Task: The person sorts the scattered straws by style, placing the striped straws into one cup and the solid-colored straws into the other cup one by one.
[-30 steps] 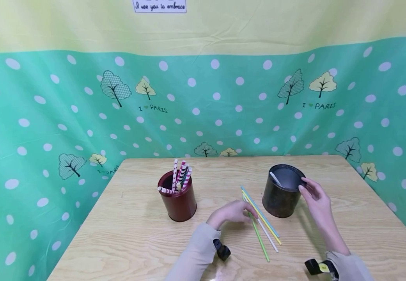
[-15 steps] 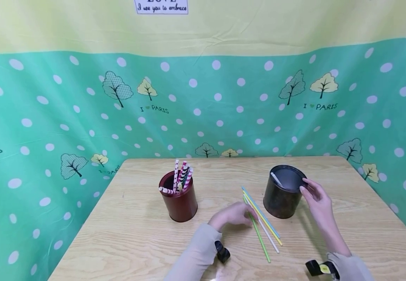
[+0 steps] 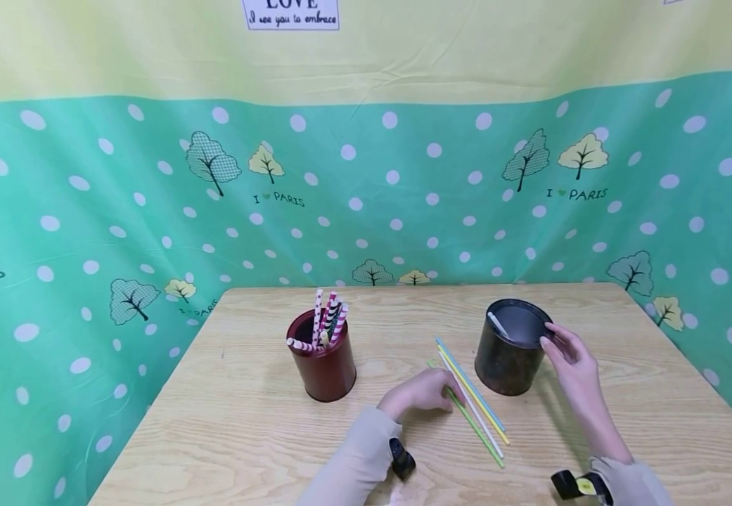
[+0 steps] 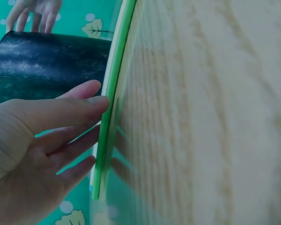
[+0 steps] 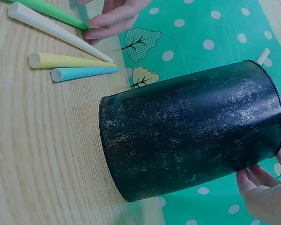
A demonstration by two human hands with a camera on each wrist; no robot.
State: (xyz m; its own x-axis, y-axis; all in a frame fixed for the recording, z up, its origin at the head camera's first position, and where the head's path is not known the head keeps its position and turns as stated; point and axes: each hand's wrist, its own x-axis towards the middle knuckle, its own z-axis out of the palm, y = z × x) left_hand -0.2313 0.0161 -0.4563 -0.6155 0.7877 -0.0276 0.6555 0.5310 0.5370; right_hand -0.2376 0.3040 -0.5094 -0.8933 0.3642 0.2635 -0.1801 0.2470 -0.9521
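Observation:
My left hand (image 3: 427,391) is over the table, thumb and fingers pinching a green straw (image 3: 483,441). In the left wrist view the thumb tip lies on the green straw (image 4: 116,70). Right beside it lie a white straw (image 3: 485,427), a yellow straw (image 3: 483,407) and a blue straw (image 3: 477,393), all slanting the same way. A black can (image 3: 508,365) stands upright just to their right, a white straw (image 3: 497,323) leaning inside. My right hand (image 3: 574,369) holds this can at its right rim, thumb and fingertips against it.
A dark red can (image 3: 326,376) stands upright to the left, filled with several patterned paper straws (image 3: 329,320). The wooden table (image 3: 239,422) ends at the back against a green dotted cloth (image 3: 366,211).
The green straw has swung at its near end to the right, now close alongside the white one. My left hand has shifted only slightly; the right hand and black can stay put.

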